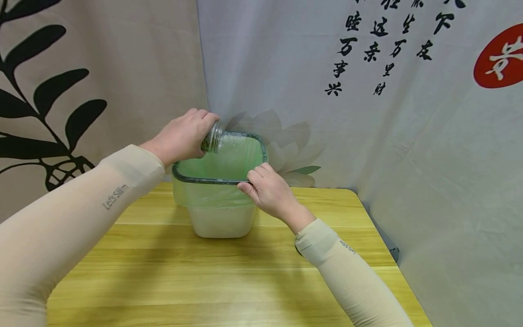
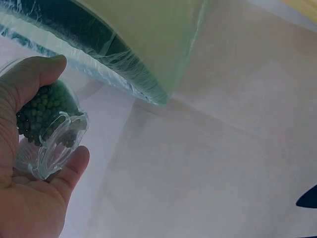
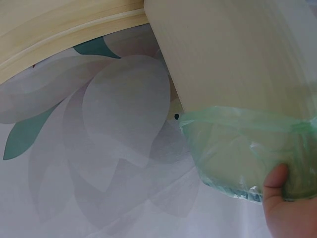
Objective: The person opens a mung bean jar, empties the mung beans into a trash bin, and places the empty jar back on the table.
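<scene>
My left hand (image 1: pixel 184 136) grips a small clear jar (image 1: pixel 214 137) above the left back part of a white trash bin (image 1: pixel 222 223). The jar is tipped sideways, its clear end pointing toward the bin's opening. In the left wrist view, small round green beans (image 2: pixel 45 106) show through the jar wall between thumb and fingers. A thin green plastic bag (image 1: pixel 218 194) lines the bin and folds down over its dark rim (image 1: pixel 208 181). At the front right corner, my right hand (image 1: pixel 271 188) holds the rim through the bag, its thumb outside in the right wrist view.
The bin stands on a yellow wood-grain table (image 1: pixel 204 277), near its back edge. Behind it hangs a pale cloth backdrop (image 1: pixel 286 59) with black characters, a red circle (image 1: pixel 500 56) and dark leaf prints (image 1: pixel 51 95). The table's right edge drops beside another cloth.
</scene>
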`<state>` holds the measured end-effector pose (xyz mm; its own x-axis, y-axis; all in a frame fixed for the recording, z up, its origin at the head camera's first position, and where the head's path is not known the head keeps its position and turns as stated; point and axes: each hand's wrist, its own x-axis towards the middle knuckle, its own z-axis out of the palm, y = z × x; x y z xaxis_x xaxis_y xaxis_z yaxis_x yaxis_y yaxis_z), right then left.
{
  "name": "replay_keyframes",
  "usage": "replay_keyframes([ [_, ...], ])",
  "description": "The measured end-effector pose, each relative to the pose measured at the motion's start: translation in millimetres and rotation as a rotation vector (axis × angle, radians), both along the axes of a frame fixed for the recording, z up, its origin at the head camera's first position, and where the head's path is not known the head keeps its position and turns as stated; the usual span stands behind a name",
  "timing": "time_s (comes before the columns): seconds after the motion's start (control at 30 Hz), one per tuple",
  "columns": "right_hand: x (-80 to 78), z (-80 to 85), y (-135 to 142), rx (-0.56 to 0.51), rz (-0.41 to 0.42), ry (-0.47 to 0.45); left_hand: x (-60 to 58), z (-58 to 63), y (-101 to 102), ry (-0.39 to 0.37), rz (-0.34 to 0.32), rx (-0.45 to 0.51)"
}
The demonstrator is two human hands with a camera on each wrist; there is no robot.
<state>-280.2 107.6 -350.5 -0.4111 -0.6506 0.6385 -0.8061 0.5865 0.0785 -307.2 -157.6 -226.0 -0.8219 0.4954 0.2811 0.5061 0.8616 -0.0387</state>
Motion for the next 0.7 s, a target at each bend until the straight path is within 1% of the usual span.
replay_keyframes([
  [0.23, 0.4, 0.6, -0.1, -0.005, 0.004, 0.007, 0.2, -0.3, -0.2, 0.009, -0.004, -0.01],
  [0.7, 1.2, 1.1, -0.2, 0.0, 0.0, -0.008, 0.2, -2.5, 0.1, 0.015, -0.004, -0.028],
])
